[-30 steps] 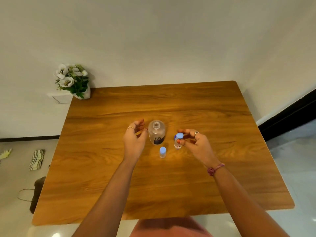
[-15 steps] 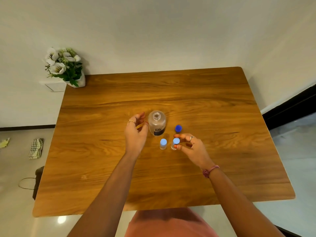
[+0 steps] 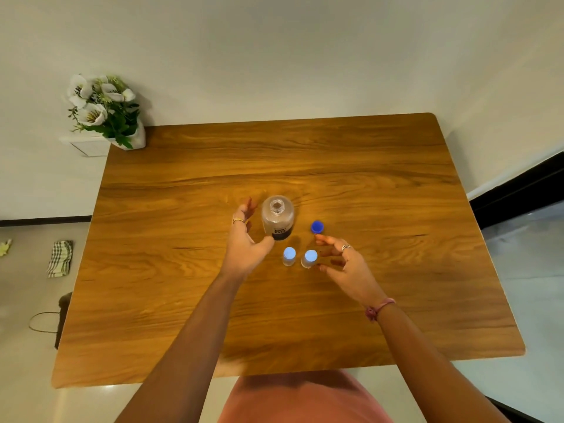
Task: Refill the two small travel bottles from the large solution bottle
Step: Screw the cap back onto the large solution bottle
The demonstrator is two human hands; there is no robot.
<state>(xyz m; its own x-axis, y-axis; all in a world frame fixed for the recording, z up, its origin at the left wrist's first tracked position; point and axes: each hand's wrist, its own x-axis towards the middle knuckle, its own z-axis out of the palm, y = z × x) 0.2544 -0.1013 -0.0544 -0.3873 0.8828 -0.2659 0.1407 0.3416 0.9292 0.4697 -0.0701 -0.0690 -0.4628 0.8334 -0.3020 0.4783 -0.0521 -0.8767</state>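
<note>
The large clear solution bottle stands uncapped at the middle of the wooden table. Its dark blue cap lies to its right. Two small travel bottles with pale blue caps stand side by side in front: the left travel bottle and the right travel bottle. My left hand is beside the big bottle's left flank, fingers spread, thumb near its base, holding nothing. My right hand hovers just right of the right travel bottle, fingers apart and empty.
A white pot of white flowers stands at the table's far left corner. On the floor to the left lie a checked cloth and a dark bag. White walls rise behind and to the right.
My right hand set the right travel bottle down next to the other one and let go. The dark blue cap came into view. My left hand stayed by the big bottle.
</note>
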